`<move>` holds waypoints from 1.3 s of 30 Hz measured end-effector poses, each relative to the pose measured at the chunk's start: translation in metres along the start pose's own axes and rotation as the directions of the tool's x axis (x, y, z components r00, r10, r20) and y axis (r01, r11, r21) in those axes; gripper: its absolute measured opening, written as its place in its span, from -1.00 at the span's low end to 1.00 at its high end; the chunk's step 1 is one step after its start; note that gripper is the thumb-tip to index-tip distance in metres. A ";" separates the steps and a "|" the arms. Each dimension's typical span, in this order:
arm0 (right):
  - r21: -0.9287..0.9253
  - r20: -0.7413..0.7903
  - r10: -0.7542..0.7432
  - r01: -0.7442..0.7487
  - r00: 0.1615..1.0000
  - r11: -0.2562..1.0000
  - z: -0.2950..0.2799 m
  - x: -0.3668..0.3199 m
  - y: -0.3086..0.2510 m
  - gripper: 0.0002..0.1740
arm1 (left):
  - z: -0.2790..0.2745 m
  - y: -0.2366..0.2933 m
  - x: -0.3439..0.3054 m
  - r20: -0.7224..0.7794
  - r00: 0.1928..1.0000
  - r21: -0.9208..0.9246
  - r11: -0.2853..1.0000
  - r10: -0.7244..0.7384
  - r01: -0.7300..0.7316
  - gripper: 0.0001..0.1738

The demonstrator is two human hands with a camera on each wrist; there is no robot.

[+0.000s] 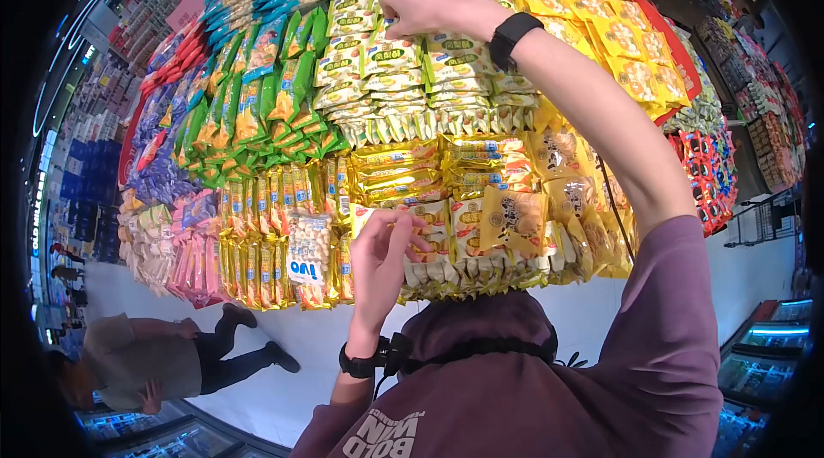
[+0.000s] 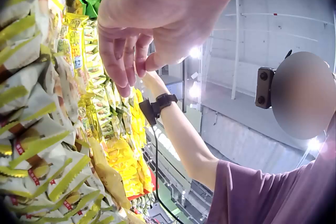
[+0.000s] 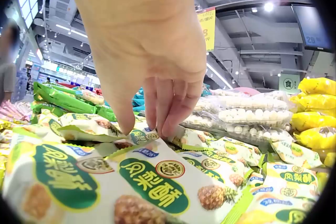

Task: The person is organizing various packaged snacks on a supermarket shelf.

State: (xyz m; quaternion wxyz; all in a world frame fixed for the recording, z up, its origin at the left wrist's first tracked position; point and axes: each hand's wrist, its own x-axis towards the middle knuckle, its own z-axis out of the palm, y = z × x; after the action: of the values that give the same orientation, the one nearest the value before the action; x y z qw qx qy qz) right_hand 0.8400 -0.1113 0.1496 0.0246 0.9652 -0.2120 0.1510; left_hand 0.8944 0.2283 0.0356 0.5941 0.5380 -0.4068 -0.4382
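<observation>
The right hand (image 1: 438,10) reaches far over the display to the white-and-green pineapple cake packets (image 1: 393,56). In the right wrist view its thumb and bent fingers point down and pinch a pineapple cake packet (image 3: 143,136) among the others. Nearer the body, the left hand (image 1: 384,256) hovers by the front row of white-and-yellow packets (image 1: 427,230). Its fingers hang loosely curled with nothing between them, as the left wrist view shows of the same hand (image 2: 157,19).
Green packets (image 1: 292,80) and blue ones lie left of the pineapple cakes, yellow bags (image 1: 631,37) to the right. An upside-down bag of white balls (image 1: 309,256) stands at the front left, a tan packet (image 1: 512,219) at the front right. Another person (image 1: 154,355) is in the aisle.
</observation>
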 end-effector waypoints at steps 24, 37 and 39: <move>0.240 -0.132 -0.060 0.091 0.989 0.967 0.011 0.014 0.049 -0.61 | -0.004 0.000 -0.001 -0.001 1.000 0.015 1.000 -0.010 0.010 -0.81; 0.087 -0.056 -0.080 0.085 0.995 0.993 0.023 0.008 0.061 -0.57 | -0.007 0.000 -0.002 -0.009 0.999 -0.017 0.999 -0.033 0.033 -0.84; 0.035 -0.058 -0.112 0.115 0.992 0.993 0.020 0.007 0.059 -0.57 | -0.008 -0.001 -0.002 -0.013 0.999 -0.026 0.999 -0.039 0.039 -0.83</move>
State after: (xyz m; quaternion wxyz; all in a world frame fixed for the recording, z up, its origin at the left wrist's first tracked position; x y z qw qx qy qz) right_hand 0.8272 -0.1696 0.1312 0.0206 0.9714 -0.1530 0.1803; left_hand 0.9011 0.2323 0.0341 0.5950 0.5410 -0.3867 -0.4513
